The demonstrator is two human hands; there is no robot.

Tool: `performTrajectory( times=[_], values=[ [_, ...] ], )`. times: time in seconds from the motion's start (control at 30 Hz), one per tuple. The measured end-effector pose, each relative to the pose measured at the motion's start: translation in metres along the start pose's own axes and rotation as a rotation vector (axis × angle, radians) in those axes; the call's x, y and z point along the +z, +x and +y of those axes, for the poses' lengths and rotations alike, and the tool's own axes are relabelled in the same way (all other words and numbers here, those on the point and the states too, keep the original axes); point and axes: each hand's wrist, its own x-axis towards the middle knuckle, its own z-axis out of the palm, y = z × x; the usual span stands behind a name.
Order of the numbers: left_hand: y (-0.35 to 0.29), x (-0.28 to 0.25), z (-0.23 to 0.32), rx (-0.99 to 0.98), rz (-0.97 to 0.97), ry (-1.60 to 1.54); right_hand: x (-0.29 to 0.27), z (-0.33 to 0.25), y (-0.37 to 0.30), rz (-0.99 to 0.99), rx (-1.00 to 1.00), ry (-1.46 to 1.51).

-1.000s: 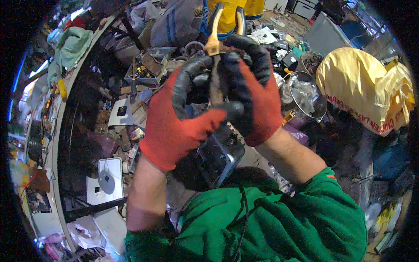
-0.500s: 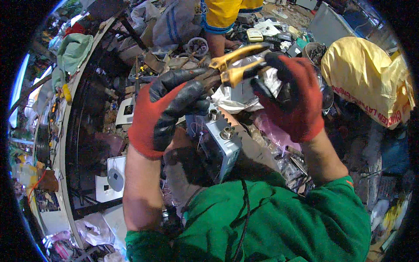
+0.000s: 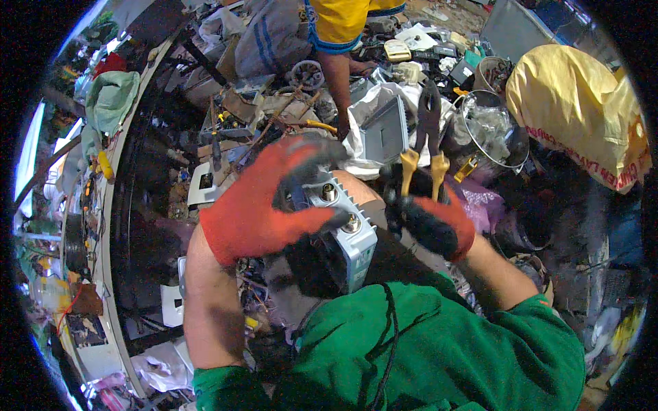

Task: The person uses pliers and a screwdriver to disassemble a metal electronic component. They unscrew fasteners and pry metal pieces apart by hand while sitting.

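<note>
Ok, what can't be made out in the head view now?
All in the head view:
Left hand: blurred by motion; its contact with the grey metal box is unclear.
Grey metal box: left side partly hidden behind left hand.
Yellow-handled pliers: lower handle ends hidden by the right hand.
Yellow shorts: wearer's upper body cut off by top edge.

At the far right, a yellow sack (image 3: 572, 113) with red print bulges beside a wire-handled bucket (image 3: 493, 162) of clear plastic film (image 3: 485, 123). A round tub (image 3: 482, 77) stands just beyond that bucket. On the far side, a striped woven sack (image 3: 271, 44) sits left of another person (image 3: 334, 75) in yellow shorts (image 3: 343, 24). At the far left, a green cloth (image 3: 112, 103) hangs by a pale-edged bench (image 3: 106, 288); near left lies a crumpled white plastic bag (image 3: 159, 366).
</note>
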Motion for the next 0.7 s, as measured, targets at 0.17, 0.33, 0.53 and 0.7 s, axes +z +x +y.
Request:
performTrajectory(
  times=[0.17,0.33,0.53,0.7],
  values=[
    [0.002,-0.006,0.001,0.099,-0.363,0.293,0.020,0.034,-0.010,-0.097,-0.015,0.016],
    [0.007,-0.009,0.014,0.116,-0.392,0.394,0.023,0.043,-0.005,-0.206,-0.108,-0.102],
    [0.013,-0.007,0.022,0.104,-0.429,0.474,0.027,0.042,-0.003,-0.196,-0.157,-0.093],
    [0.010,-0.003,0.023,0.118,-0.442,0.607,0.022,0.051,-0.003,-0.217,-0.118,-0.050]
  ],
)
